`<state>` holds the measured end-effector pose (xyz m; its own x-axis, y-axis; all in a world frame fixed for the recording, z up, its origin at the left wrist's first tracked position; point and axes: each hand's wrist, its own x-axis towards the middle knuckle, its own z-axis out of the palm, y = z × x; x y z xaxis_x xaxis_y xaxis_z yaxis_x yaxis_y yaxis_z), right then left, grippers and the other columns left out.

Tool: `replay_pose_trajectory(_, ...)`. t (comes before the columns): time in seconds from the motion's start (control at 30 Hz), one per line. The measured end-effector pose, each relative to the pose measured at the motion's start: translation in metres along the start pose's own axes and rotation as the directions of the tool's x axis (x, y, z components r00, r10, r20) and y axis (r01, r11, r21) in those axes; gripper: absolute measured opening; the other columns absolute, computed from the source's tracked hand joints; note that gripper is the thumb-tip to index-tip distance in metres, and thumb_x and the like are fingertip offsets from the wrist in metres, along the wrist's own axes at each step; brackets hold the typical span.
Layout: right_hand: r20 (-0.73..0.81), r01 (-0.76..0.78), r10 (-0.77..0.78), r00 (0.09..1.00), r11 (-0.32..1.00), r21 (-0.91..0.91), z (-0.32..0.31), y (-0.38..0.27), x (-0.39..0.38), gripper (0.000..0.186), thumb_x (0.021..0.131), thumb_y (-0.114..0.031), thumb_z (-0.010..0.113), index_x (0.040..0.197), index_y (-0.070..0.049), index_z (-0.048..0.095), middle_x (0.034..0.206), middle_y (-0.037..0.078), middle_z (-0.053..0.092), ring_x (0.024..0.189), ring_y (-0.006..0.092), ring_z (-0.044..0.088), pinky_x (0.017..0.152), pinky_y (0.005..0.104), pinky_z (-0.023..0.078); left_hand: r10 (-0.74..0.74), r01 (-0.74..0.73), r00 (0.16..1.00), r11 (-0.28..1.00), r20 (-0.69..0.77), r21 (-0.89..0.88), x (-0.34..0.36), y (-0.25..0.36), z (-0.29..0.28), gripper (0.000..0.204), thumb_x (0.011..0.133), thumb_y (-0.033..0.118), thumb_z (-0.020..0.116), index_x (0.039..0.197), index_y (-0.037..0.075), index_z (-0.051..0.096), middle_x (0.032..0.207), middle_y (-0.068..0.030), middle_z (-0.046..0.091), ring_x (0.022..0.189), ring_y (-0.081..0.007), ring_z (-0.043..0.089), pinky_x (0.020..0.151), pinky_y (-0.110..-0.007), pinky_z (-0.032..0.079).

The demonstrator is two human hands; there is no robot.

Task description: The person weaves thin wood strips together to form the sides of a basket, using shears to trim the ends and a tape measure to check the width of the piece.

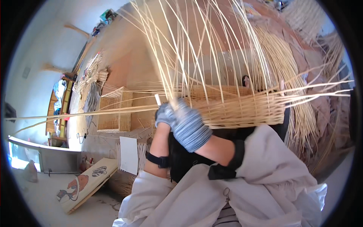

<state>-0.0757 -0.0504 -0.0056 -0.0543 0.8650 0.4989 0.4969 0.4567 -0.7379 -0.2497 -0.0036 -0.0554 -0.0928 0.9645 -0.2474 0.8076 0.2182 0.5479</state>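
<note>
In the head view a pale woven basket [242, 109] lies across my lap on a dark surface, with long upright rods [205, 75] rising from it and others sticking out sideways. My right hand [191, 128], in a blue-grey knit glove, is closed at the basket's left corner around a bunch of rods [166, 75], slightly blurred. My left hand [165, 113], gloved alike, is closed beside it on rods at that corner, partly hidden behind the right. A short white peg [158, 99] stands just above the left hand.
A second woven basket [109, 109] lies on the floor at the left. Long loose rods [302, 113] are piled at the right. A painted board [87, 181], a white sheet [128, 154] and a metal-framed panel [56, 163] are at lower left, a wooden shelf [53, 125] by the wall.
</note>
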Motion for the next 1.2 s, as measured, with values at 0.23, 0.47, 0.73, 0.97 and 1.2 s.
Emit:
replay_pose_trajectory(0.23,0.241,-0.114,0.360,0.901,-0.339,0.934,-0.004,0.076,-0.016,0.018,0.092,-0.010,0.043,0.076,-0.009,0.050,0.071,0.005,0.055,0.056,0.0152,0.051,0.058,0.0304,0.049,0.107,-0.118,0.993,0.947,0.052,0.298,-0.019,0.070,-0.026,0.036,0.082,0.031,0.062,0.099,-0.001,0.063,0.097,-0.0219,0.063,0.091,-0.0299,0.061,0.081,-0.035,0.047)
replay_pose_trajectory(0.47,0.153,-0.478,0.520,0.840,0.577,0.662,-0.122,0.040,0.044,0.012,0.091,-0.014,0.046,0.087,-0.007,0.054,0.079,0.009,0.061,0.072,0.0225,0.061,0.064,0.0350,0.052,0.291,-0.235,0.901,0.951,0.321,-0.202,-0.016,0.055,0.001,0.037,0.075,0.028,0.073,0.095,-0.001,0.063,0.089,-0.0131,0.066,0.086,-0.0191,0.062,0.077,-0.031,0.049)
replay_pose_trajectory(0.73,0.193,-0.192,0.215,0.957,0.973,-0.129,0.010,0.111,0.165,0.061,0.079,-0.031,0.063,0.127,-0.010,0.032,0.115,0.022,0.055,0.106,0.0359,0.055,0.094,0.0409,0.042,0.043,0.011,0.969,0.977,0.245,-0.214,-0.005,0.051,0.017,0.033,0.080,0.029,0.067,0.085,-0.004,0.062,0.074,-0.0144,0.065,0.070,-0.0237,0.063,0.067,-0.031,0.050)
replay_pose_trajectory(0.97,-0.050,-0.018,0.246,0.968,0.265,0.964,-0.077,0.092,0.017,0.016,0.089,-0.017,0.053,0.093,-0.003,0.048,0.082,0.008,0.054,0.077,0.0161,0.057,0.064,0.0296,0.052,0.227,-0.203,0.913,0.974,0.340,-0.106,-0.010,0.058,-0.004,0.044,0.071,0.037,0.075,0.088,-0.003,0.065,0.083,-0.0150,0.066,0.079,-0.0210,0.063,0.074,-0.031,0.049)
replay_pose_trajectory(1.2,0.273,0.145,-0.036,0.961,0.909,-0.390,-0.062,0.054,0.084,0.019,0.086,-0.001,0.047,0.104,-0.003,0.054,0.065,0.016,0.056,0.072,0.0269,0.061,0.069,0.0386,0.052,0.307,-0.315,0.934,0.949,0.182,0.014,-0.011,0.048,0.009,0.039,0.076,0.038,0.068,0.090,0.001,0.066,0.086,-0.0167,0.066,0.079,-0.0276,0.063,0.076,-0.033,0.048)
